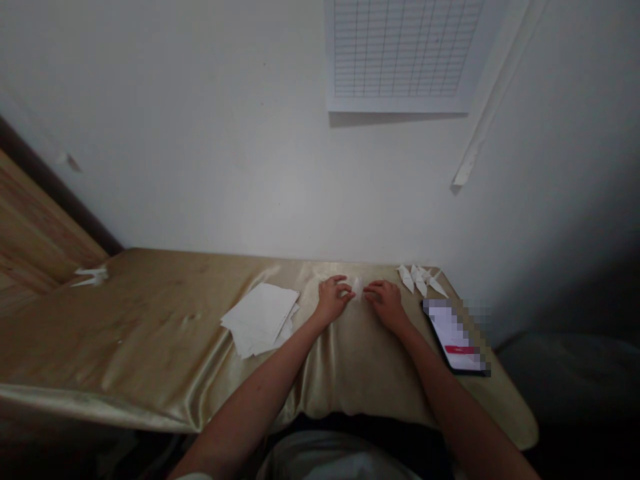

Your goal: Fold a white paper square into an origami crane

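Observation:
A small piece of folded white paper (357,287) is between my two hands, over the cloth-covered table. My left hand (334,299) pinches its left edge, with the thumb and index finger together and the other fingers curled. On the opposite side my right hand (385,301) has its fingertips closed at the paper's right edge. The exact shape of the folds is too small and pale to make out. Left of my left forearm lies a loose stack of white paper sheets (263,317). Several folded paper cranes (420,279) stand beyond my right hand, near the wall.
A phone (457,340) with a lit screen lies at the right, beside my right forearm. The gold satin tablecloth (150,320) is wrinkled. Another white folded paper piece (91,276) rests at the far left. A white wall (225,153) with a printed grid sheet (400,53) rises behind.

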`<action>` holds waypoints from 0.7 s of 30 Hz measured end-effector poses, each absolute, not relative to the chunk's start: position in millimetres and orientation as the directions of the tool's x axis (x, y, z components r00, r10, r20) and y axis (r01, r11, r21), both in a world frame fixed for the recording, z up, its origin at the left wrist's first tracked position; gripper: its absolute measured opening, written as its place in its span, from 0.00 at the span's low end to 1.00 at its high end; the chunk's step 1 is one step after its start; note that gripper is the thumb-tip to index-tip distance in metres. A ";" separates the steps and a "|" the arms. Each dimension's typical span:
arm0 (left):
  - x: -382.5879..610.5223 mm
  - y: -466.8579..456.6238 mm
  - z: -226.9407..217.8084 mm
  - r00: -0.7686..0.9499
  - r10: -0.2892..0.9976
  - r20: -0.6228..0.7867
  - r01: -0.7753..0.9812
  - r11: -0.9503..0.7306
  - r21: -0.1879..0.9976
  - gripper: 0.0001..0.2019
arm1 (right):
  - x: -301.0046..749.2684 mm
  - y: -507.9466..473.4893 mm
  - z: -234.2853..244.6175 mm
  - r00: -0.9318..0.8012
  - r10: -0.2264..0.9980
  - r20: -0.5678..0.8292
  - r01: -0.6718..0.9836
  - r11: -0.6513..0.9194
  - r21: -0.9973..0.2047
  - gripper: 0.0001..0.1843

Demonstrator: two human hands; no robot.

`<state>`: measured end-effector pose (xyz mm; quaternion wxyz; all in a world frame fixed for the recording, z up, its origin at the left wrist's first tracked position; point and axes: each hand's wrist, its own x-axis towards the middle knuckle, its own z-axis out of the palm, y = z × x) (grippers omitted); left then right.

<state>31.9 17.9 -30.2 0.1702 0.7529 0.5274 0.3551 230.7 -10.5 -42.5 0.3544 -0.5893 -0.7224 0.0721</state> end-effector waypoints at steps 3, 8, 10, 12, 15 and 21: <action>32.7 17.6 -30.5 0.188 0.915 0.358 0.670 -0.386 0.635 0.02 | 229.7 -10.8 -43.1 -0.093 0.899 0.429 0.772 0.337 -0.539 0.11; 32.2 15.3 -28.2 0.192 0.911 0.365 0.662 -0.395 0.636 0.03 | 225.9 -11.2 -43.1 -0.089 0.903 0.421 0.747 0.340 -0.571 0.11; 31.7 14.3 -26.7 0.198 0.908 0.368 0.657 -0.402 0.638 0.03 | 224.0 -11.7 -42.9 -0.071 0.908 0.413 0.748 0.323 -0.580 0.11; 31.3 13.6 -25.2 0.211 0.904 0.372 0.650 -0.414 0.637 0.03 | 221.9 -12.6 -42.3 -0.066 0.908 0.413 0.750 0.318 -0.580 0.11; 31.6 12.6 -23.6 0.213 0.900 0.380 0.649 -0.421 0.634 0.02 | 219.7 -14.0 -40.1 -0.088 0.900 0.426 0.747 0.343 -0.570 0.09; 30.9 9.5 -20.0 0.162 0.899 0.406 0.639 -0.409 0.652 0.09 | 223.9 -13.1 -37.5 -0.062 0.892 0.447 0.737 0.343 -0.582 0.08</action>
